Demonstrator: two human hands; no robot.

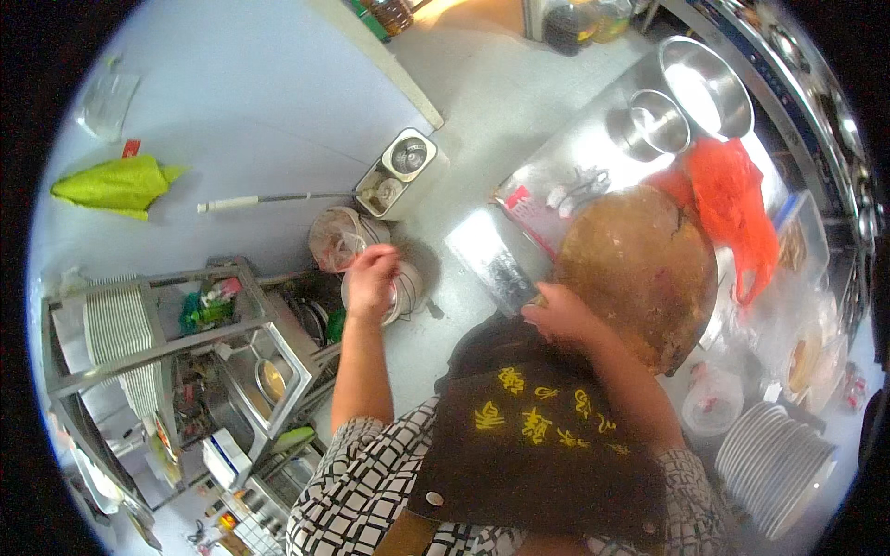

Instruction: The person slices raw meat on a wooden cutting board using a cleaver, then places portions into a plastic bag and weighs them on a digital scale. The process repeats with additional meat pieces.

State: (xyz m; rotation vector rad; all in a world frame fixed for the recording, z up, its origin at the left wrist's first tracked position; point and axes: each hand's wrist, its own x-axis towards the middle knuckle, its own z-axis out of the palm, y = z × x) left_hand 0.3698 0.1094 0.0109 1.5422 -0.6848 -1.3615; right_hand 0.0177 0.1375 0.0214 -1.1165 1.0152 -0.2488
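Observation:
My right hand [564, 314] grips the handle of a cleaver [495, 260], its broad blade pointing up and left over the floor, beside the table's edge. Just right of it lies a round wooden chopping block [636, 271] with a stained, worn top. My left hand [374, 281] is raised above two plastic buckets, its fingers curled in; whether it holds something small, I cannot tell. One bucket [334, 240] has a bag-like liner; the other bucket [403, 295] stands partly behind the hand. A dark apron [542, 479] with yellow writing covers my front.
Steel pots [706, 87], a red plastic bag [730, 201] and stacked plates [775, 465] surround the block on the metal table [556, 149]. A metal shelf rack [156, 347] stands left. A white two-compartment container [398, 174] is by the wall.

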